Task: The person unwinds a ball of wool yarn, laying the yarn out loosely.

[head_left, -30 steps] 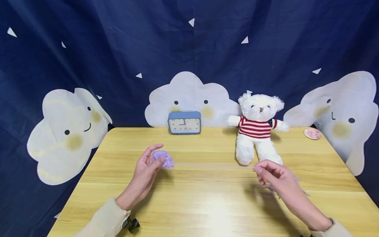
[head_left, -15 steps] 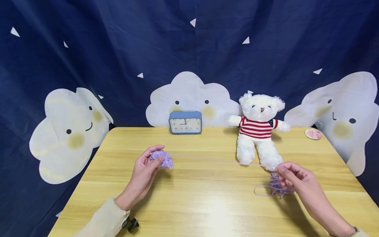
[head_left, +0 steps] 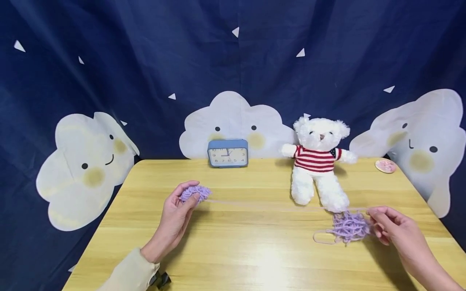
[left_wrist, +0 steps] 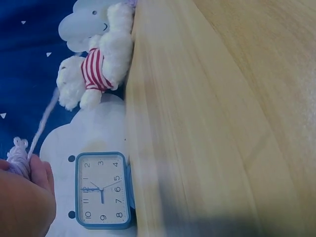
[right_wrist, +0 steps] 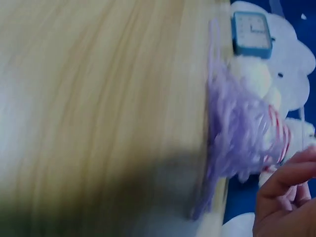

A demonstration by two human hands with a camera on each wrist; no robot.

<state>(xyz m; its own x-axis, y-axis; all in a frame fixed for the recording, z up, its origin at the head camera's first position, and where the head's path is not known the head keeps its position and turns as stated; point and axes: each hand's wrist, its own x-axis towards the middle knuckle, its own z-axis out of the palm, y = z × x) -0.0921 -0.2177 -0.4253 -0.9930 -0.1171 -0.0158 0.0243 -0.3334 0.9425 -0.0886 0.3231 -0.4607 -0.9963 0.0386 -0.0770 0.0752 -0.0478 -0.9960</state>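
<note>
In the head view my left hand (head_left: 178, 214) grips a small bundle of purple yarn (head_left: 196, 193) between thumb and fingers, above the table's left half. A pale yarn strand (head_left: 255, 205) runs from that bundle across to my right hand (head_left: 400, 230), whose thumb and forefinger pinch it. Just left of the right hand, a loose purple yarn heap (head_left: 350, 227) lies on the table, one loop stretching leftward. The left wrist view shows the strand (left_wrist: 44, 118) rising from the held bundle (left_wrist: 19, 158). In the right wrist view the heap (right_wrist: 237, 123) is blurred.
A white teddy bear (head_left: 314, 159) in a striped shirt sits behind the yarn heap. A blue clock (head_left: 227, 153) stands at the back of the wooden table (head_left: 233, 250). A round pink disc (head_left: 386, 166) lies at the back right corner, before a cloud-patterned curtain (head_left: 145, 60).
My right hand has moved rightward, drawing out a longer strand and uncovering the yarn heap. The left hand stays nearly in place, and the bundle in it has turned slightly.
</note>
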